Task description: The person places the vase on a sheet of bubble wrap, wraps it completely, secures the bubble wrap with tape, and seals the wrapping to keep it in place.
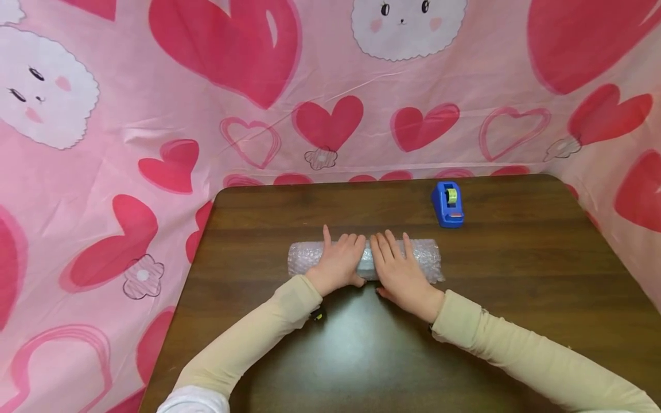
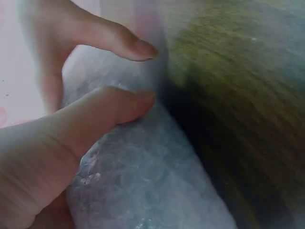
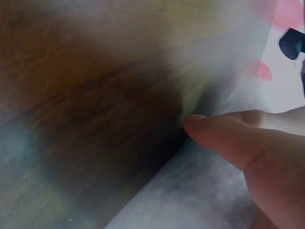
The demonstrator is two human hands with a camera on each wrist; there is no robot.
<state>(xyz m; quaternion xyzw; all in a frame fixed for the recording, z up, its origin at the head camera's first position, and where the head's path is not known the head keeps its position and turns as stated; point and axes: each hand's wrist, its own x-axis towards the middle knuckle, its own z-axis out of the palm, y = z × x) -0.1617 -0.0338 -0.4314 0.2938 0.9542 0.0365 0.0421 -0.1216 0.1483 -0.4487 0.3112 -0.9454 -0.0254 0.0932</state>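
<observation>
A bubble-wrapped roll (image 1: 365,265) lies crosswise on the table, with something pale bluish showing through its middle. My left hand (image 1: 338,261) holds it left of the middle, fingers over the top and thumb on the near side. Just to the right, my right hand (image 1: 400,275) grips it the same way. In the left wrist view both thumbs lie along the bubble wrap (image 2: 147,167), their tips a short gap apart. The right wrist view has the right thumb (image 3: 224,136) against the roll, close above the table. What is inside the wrap is hidden.
A blue tape dispenser (image 1: 448,205) with a yellowish tape roll stands behind the roll, to the right. The brown wooden table (image 1: 248,223) meets a pink heart-patterned cloth (image 1: 258,69) at its back and left sides.
</observation>
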